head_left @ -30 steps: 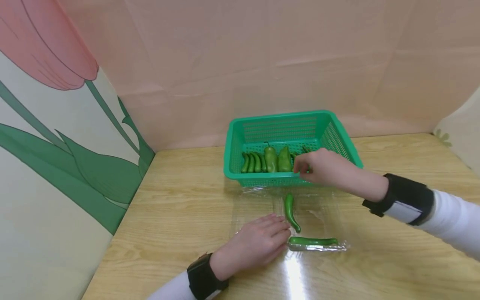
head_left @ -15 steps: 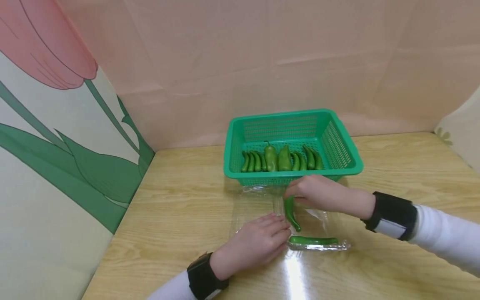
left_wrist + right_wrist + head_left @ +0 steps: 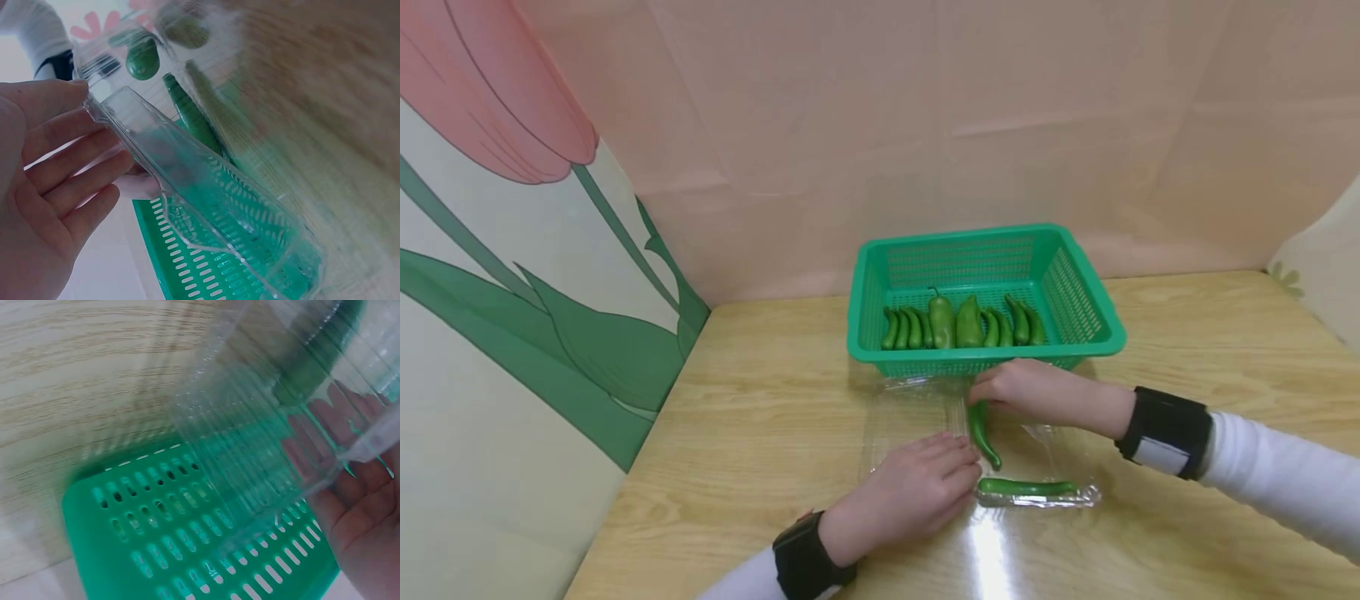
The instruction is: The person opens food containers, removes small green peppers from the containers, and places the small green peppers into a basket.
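A clear plastic tray (image 3: 902, 417) lies on the wooden table (image 3: 760, 433) in front of a green basket (image 3: 985, 357). Two green peppers lie in the tray: one lengthwise (image 3: 982, 433), one crosswise (image 3: 1026, 485) at the near edge. My left hand (image 3: 951, 471) rests flat on the tray's left part; in the left wrist view its thumb (image 3: 59, 94) touches the tray's corner (image 3: 206, 187). My right hand (image 3: 992, 393) reaches in from the right and pinches the far end of the lengthwise pepper. Through the plastic (image 3: 250, 425) the right wrist view shows my right fingers (image 3: 319, 444) near that pepper (image 3: 306, 372).
The basket holds a row of several green peppers (image 3: 942, 321) along its front wall. Pink panels stand behind the table and a flower-patterned panel on the left. Bare tabletop lies left and right of the tray.
My right hand has come from the basket's front edge down to the far end of the lengthwise pepper. The left hand has stayed on the tray.
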Demonstrator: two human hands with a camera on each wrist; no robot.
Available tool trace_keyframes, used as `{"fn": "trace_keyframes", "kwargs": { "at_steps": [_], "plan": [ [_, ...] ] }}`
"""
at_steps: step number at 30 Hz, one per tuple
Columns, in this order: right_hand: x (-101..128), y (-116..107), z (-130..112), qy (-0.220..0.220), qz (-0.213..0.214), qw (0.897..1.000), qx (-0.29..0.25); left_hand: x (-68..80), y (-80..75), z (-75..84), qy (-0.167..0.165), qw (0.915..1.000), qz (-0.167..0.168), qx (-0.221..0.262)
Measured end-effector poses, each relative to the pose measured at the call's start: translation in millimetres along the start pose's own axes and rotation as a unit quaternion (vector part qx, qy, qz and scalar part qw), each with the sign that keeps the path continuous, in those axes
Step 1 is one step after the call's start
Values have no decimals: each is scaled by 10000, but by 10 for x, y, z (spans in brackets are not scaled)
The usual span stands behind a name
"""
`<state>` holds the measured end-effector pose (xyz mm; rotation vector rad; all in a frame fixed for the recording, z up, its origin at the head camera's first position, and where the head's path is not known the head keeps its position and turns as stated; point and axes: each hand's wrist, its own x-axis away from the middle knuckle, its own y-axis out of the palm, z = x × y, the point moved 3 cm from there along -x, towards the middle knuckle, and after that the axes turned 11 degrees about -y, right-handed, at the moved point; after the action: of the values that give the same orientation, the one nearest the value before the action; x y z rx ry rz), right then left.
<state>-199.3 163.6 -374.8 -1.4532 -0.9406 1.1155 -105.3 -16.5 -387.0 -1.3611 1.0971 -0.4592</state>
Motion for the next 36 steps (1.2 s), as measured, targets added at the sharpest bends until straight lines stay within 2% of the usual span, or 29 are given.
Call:
{"fn": "trace_keyframes", "kwargs": {
  "at_steps": [9,15,19,26,36],
  "plan": [
    [25,31,8,-84,-99,9996,262,-6,-14,0,3,10000,19,12],
    [51,55,13,-11,-209,9995,216,-4,-5,1,17,10000,50,52],
    [69,61,5,45,-274,9996,-3,-1,-6,1,14,10000,69,61],
    [68,90,-34,76,-489,9963,-702,0,-4,6,10,10000,45,55],
    [69,89,-42,-32,-471,9961,-746,3,3,6,1,10000,67,33]
  ]
}}
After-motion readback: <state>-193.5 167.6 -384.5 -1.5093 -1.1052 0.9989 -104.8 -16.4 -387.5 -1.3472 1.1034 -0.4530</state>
